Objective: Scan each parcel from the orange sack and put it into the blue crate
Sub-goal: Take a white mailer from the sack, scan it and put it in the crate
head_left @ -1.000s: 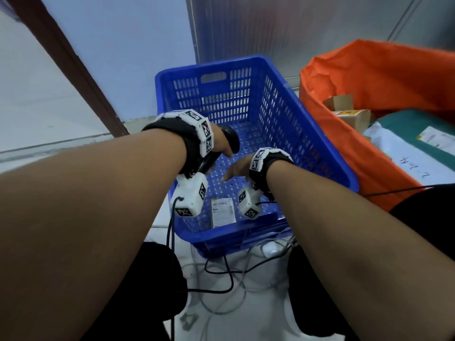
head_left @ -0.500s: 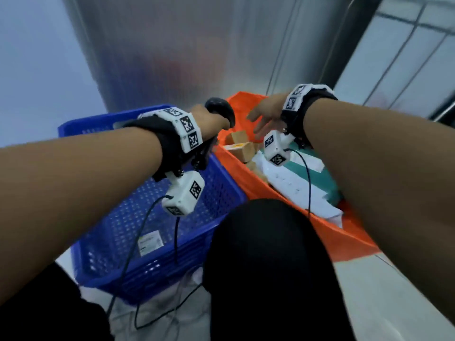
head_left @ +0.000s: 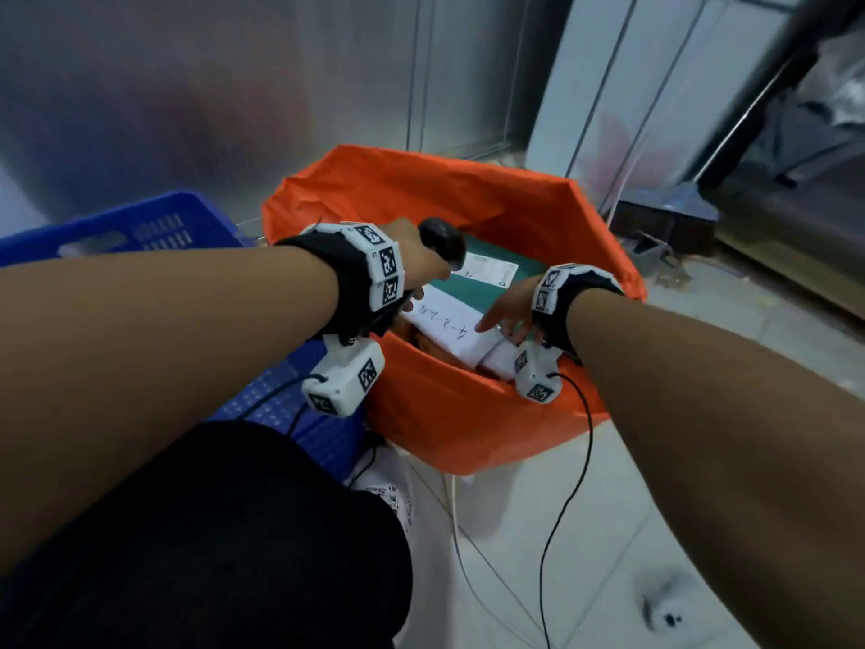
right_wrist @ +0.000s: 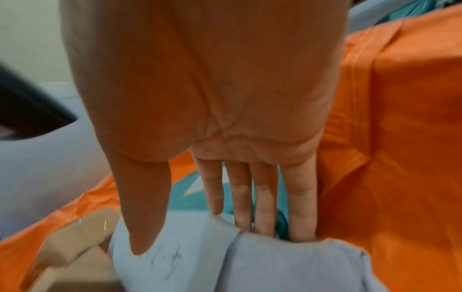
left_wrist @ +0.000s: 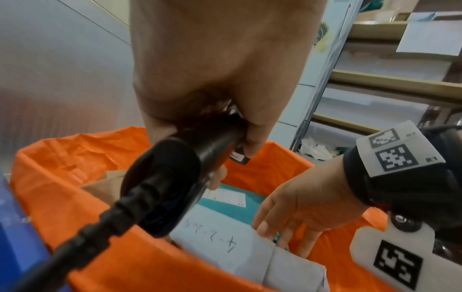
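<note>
- The left hand (head_left: 421,264) grips the scanner (head_left: 442,241) over the orange sack (head_left: 468,414), ready to scan.
- The right hand (head_left: 508,309), fingers (right_wrist: 265,197) straight, slides behind the white parcel (head_left: 449,327) to lift it.

Blue crate (head_left: 140,227): interior hidden behind left forearm, left edge cropped. Right hand (right_wrist: 200,98): fingertips (right_wrist: 301,233) concealed behind white parcel (right_wrist: 250,262). Green parcel's label (head_left: 487,270): print too small to read.

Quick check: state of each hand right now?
Left hand: grips the black scanner.
Right hand: open, straight fingers sliding behind the white parcel.
</note>
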A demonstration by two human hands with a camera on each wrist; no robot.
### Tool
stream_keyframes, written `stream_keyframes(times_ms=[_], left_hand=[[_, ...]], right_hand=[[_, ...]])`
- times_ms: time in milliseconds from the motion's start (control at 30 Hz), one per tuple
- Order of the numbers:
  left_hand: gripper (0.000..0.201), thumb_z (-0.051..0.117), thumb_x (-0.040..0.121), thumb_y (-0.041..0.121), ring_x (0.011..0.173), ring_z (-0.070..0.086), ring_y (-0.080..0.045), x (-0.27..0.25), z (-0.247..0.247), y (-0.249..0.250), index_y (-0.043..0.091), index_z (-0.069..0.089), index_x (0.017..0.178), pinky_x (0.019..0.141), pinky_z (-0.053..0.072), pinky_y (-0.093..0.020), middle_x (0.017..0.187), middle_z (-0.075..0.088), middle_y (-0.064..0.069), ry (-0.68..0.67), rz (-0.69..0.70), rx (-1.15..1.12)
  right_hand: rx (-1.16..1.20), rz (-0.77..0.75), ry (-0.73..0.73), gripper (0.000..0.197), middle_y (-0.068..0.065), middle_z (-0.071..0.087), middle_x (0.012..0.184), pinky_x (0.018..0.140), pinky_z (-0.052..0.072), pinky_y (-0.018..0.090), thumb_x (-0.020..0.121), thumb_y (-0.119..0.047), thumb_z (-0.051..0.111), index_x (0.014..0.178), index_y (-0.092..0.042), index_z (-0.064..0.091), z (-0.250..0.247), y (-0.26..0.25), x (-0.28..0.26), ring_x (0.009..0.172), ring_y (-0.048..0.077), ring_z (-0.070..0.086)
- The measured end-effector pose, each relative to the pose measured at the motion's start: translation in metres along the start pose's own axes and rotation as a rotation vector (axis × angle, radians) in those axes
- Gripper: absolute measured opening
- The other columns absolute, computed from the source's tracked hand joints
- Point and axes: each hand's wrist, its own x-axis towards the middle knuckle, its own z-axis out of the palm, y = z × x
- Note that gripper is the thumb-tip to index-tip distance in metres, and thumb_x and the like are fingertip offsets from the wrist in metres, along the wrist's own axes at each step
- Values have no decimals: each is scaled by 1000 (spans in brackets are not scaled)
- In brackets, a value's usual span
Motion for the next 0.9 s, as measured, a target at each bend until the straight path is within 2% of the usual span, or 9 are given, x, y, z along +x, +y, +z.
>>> stream_keyframes(times_ms=[100, 167, 267, 367, 500, 633, 700, 800, 900], left_hand=[[25, 73, 88, 30, 34, 59, -8, 4, 9, -6, 12, 60, 76, 37, 44, -14, 55, 70, -3, -9, 9, 60], [25, 74, 87, 28, 37, 62, -11, 2, 8, -6, 11, 60, 76, 43, 49, -16, 58, 71, -6, -27, 0, 41], [24, 73, 87, 22, 53, 69, -27, -7, -3, 0, 1, 63, 91, 57, 59, -35, 76, 75, -18, -26, 2, -30], [29, 73, 84, 21, 60, 72, -31, -16, -20, 3, -3, 66, 99, 61, 63, -43, 71, 73, -18, 29, 23, -37], [27, 76, 78, 27, 58, 69, -26, -27, -45, -2, 5, 71, 92, 59, 59, -34, 68, 73, -10, 104, 12, -15], [25, 76, 69, 33, 72, 77, -34, -44, -72, -11, 14, 73, 86, 73, 64, -51, 67, 75, -10, 164, 22, -25], [11, 77, 78, 24, 71, 76, -37, -54, -87, -15, 18, 69, 83, 64, 64, -51, 68, 74, -14, 180, 40, -86], [18, 71, 92, 17, 54, 68, -31, -66, -115, -25, 20, 60, 78, 39, 52, -28, 74, 69, -17, 226, 37, -163], [17, 72, 92, 18, 54, 64, -30, -73, -143, -38, 9, 60, 84, 43, 55, -29, 75, 68, -19, 303, 31, -298]], right_hand=[[-91, -43, -19, 66, 13, 62, 124, 93, 51, 40, 87, -46, 73, 133, -2, 55, 21, 2, 4, 115, 32, 61], [-122, -54, -13, 46, 10, 67, 102, 82, 53, 36, 84, -45, 76, 105, -7, 63, 30, 2, 5, 98, 30, 64], [-220, -114, 15, 23, 1, 61, 73, 72, 46, 31, 93, -32, 69, 83, -13, 61, 39, 5, 0, 68, 18, 59], [-284, -124, 18, 31, -8, 58, 56, 65, 42, 25, 97, -21, 63, 66, -19, 57, 41, 5, -6, 52, 7, 56], [-342, -200, 114, 23, 10, 60, 87, 75, 41, 26, 99, -22, 52, 87, -6, 63, 39, -10, -27, 85, 25, 53], [80, -303, 216, 6, 15, 57, 99, 78, 45, 35, 96, -14, 52, 93, -9, 56, 22, -35, -52, 89, 27, 54], [271, -343, 264, 8, 17, 57, 95, 76, 49, 40, 92, -11, 54, 97, -7, 59, 10, -55, -72, 89, 29, 56], [523, -498, 259, 8, 17, 62, 95, 71, 53, 39, 87, -17, 56, 89, -11, 62, -3, -92, -109, 88, 33, 63], [618, -635, 224, 12, 4, 61, 104, 77, 59, 42, 94, -18, 53, 86, -27, 54, -11, -138, -136, 99, 30, 64]])
